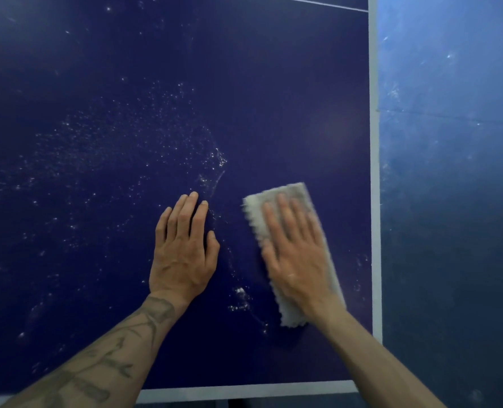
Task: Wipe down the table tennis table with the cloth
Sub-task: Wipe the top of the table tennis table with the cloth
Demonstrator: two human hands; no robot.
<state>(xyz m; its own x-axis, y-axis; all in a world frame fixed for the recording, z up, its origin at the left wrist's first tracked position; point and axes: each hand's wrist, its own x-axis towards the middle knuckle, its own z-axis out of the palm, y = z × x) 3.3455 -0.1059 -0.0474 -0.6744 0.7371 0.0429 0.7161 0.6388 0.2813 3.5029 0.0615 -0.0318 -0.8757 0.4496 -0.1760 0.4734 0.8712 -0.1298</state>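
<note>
The dark blue table tennis table (288, 98) fills most of the view, speckled with white droplets and wet streaks, mainly on its left half. A folded grey cloth (291, 194) lies on the table near the right edge. My right hand (295, 248) presses flat on the cloth with straight fingers and is blurred by motion. My left hand (185, 248) rests flat on the bare table just left of the cloth, fingers straight and together.
A white border line (373, 142) runs down the table's right edge and another (244, 390) along the near edge. Beyond the right edge lies a lighter blue floor (450, 142) with scuff marks. A thin white line crosses the top right.
</note>
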